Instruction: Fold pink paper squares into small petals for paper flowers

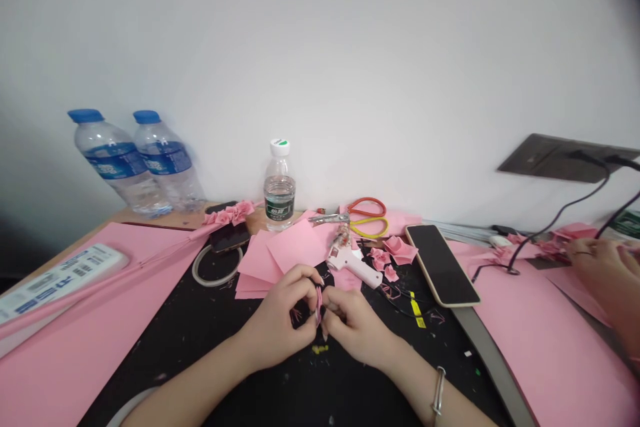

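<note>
In the head view, the person's left hand (pixel 275 315) and right hand (pixel 356 325) were raised close together above a black cutting mat (pixel 200 353), with both forearms angling inward from the near edge and the wrists bent slightly. The fingertips of both hands were pinched closed on a narrow pink paper strip (pixel 319 303), which stood nearly upright between them. A silver bangle (pixel 439 390) circled the right wrist. Just beyond the hands lay a white hot glue gun (pixel 353 265) and loose pink paper sheets (pixel 283 257). Small pink paper roses (pixel 395 250) sat to the right, beside a black-screened smartphone (pixel 443 265). At the far right, another person's hand (pixel 597 267) was bent over pink paper scraps (pixel 555 247).
</note>
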Available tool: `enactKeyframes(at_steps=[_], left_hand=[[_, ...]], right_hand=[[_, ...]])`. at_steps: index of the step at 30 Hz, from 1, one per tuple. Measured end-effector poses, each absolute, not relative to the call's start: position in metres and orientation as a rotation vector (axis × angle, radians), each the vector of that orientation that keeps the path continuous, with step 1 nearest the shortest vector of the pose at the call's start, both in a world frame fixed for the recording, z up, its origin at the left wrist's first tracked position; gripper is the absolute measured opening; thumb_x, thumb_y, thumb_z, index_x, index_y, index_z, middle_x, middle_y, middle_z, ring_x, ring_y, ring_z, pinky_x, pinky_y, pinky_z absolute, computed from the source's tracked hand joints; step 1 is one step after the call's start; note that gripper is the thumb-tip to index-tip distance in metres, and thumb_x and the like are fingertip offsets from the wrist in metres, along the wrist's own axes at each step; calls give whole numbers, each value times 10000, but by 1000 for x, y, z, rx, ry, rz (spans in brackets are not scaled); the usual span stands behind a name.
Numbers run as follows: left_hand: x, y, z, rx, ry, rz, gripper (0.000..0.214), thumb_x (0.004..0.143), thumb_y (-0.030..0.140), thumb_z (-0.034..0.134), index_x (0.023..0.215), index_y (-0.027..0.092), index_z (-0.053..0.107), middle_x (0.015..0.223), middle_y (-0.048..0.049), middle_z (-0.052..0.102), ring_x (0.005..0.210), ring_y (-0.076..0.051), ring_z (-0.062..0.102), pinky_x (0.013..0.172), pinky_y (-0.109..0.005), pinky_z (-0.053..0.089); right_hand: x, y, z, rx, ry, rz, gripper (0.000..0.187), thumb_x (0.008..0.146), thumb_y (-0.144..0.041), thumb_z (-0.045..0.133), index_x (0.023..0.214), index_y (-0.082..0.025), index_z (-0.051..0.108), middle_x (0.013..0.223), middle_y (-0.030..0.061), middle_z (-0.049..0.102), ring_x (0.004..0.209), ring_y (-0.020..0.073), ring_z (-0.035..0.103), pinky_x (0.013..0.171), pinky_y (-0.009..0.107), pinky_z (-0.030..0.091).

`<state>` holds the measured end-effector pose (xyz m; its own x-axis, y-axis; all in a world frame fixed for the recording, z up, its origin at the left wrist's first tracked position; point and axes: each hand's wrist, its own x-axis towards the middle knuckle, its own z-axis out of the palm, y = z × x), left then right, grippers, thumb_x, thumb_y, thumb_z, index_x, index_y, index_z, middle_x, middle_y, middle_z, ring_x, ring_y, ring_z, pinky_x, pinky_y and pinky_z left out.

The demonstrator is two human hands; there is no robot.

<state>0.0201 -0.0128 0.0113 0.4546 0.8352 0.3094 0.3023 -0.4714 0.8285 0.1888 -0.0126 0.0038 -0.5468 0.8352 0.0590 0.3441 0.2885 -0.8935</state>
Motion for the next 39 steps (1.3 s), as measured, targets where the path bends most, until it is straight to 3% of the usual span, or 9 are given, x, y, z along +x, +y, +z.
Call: enactKeyframes(at_steps=[4,11,16,22,28,39], left_hand=[[21,-12,11,1992,952,944,216,665,-15,491,685,190,429,966,-33,473,906,-152,517,811,-263,405],[21,-9,14,1987,1003,950,162,732,26,468,713,186,454,932,-33,447,877,-143,503,792,-250,410],[20,-10,12,2024,1055,896,114,775,82,461,729,184,479,846,-15,418,750,-127,479,688,-230,424],[20,-9,11,2069,1080,906,103,788,99,456,751,180,507,847,-15,422,771,-132,480,712,-241,409],[20,-9,8,2100,1092,762,144,790,110,430,669,181,462,696,18,451,615,-115,442,562,-223,342],[20,-7,5,2082,1058,651,209,820,156,394,613,184,383,615,35,450,581,-113,422,540,-224,292]], right_hand=[[189,-12,3,-1087,-2088,1132,178,700,-6,403,684,-181,434,541,-73,379,470,72,343,441,185,255],[188,-12,0,-1131,-2031,1051,184,719,-14,384,656,-185,409,533,-65,410,467,78,362,450,195,259],[188,-13,1,-1124,-2050,951,192,718,-25,406,630,-191,366,529,-71,374,471,76,330,454,194,255],[188,-14,3,-1096,-2059,907,198,718,-25,410,638,-193,343,532,-79,326,469,69,310,449,184,246],[187,-15,4,-1101,-2083,886,206,709,-25,414,635,-195,326,525,-83,306,457,65,298,434,182,223],[189,-15,7,-1129,-2134,889,205,719,-44,417,635,-198,310,528,-79,320,457,66,310,435,180,230]])
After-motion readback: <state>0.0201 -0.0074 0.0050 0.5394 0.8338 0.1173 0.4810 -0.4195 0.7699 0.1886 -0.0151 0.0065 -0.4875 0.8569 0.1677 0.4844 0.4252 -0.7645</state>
